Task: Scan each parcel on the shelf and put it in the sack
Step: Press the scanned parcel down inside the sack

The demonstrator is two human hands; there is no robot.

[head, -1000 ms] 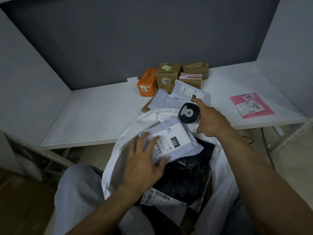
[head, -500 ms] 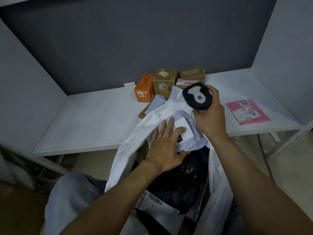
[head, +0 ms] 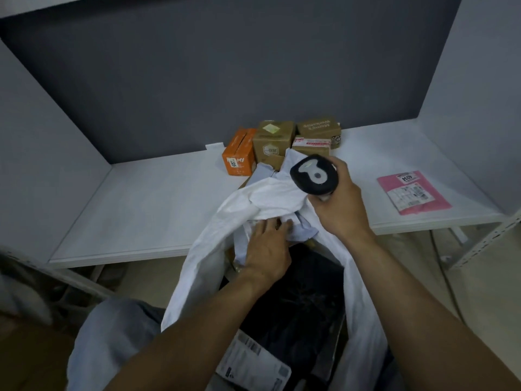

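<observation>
The left hand [head: 267, 249] lies flat inside the mouth of the sack [head: 203, 263], fingers [head: 270, 222] fairly straight and pressing down on a grey parcel [head: 303, 231], with the fingertips reaching just under the sack's folded-over far rim. The right hand [head: 342, 206] is above and to the right of it, curled tight around the handle of a black scanner [head: 314, 173], whose grey-and-white top faces the camera (which way its window points cannot be made out). The parcel sits in the far end of the sack, partly covered by the white cloth, and rests against a black bag [head: 296, 294] that fills the middle; nearer the camera a white label [head: 253, 359] with barcodes shows in the sack. Behind the sack, on the white shelf [head: 155, 207], two grey mailers [head: 265, 174] lie just in front of an orange box [head: 239, 158] and a cluster of brown boxes [head: 273, 142] set against each other. A pink mailer [head: 413, 191] lies flat on the shelf, well apart to the right.
</observation>
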